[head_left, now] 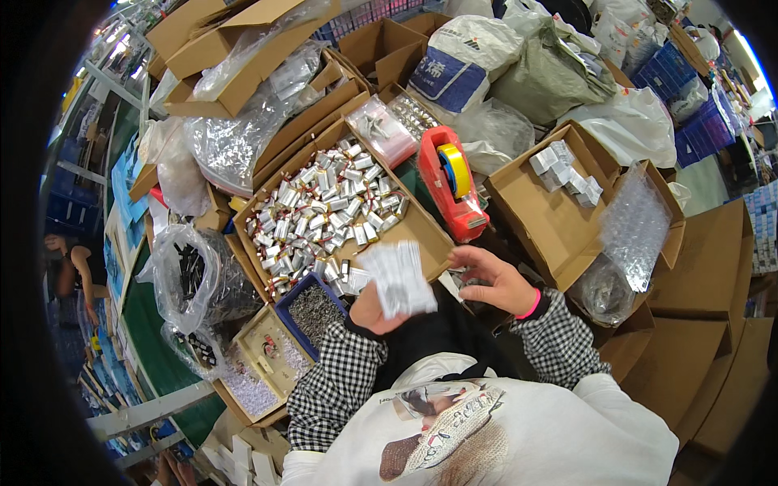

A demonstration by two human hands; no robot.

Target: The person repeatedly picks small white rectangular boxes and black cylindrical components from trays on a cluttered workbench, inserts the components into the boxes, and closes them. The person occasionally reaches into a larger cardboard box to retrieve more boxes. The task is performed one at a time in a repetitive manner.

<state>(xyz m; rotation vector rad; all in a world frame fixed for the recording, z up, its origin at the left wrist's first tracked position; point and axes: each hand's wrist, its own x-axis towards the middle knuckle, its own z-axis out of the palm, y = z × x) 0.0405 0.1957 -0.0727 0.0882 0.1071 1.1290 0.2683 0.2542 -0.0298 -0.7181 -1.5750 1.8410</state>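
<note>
My left hand [374, 311] is closed round a stack of flat white slips with grey print [399, 279], fanned a little at the top. Whether they are paper or thin packets, I cannot tell. To the right of the stack, my right hand [496, 281] is apart from it, fingers curved and spread with nothing visible in them. Just beyond both hands is a wide cardboard box [421, 231] holding many small silver battery-like cells with red wires [328, 202]. A red tape dispenser [446, 182] with a yellow roll stands past my right hand.
A blue bin of small metal parts [312, 314] and a cream tray [271, 356] lie left of my left arm. At the right, a cardboard box [531, 215] holds wrapped silver bundles [565, 172] beside bubble wrap [636, 227]. Bags [466, 61] fill the back.
</note>
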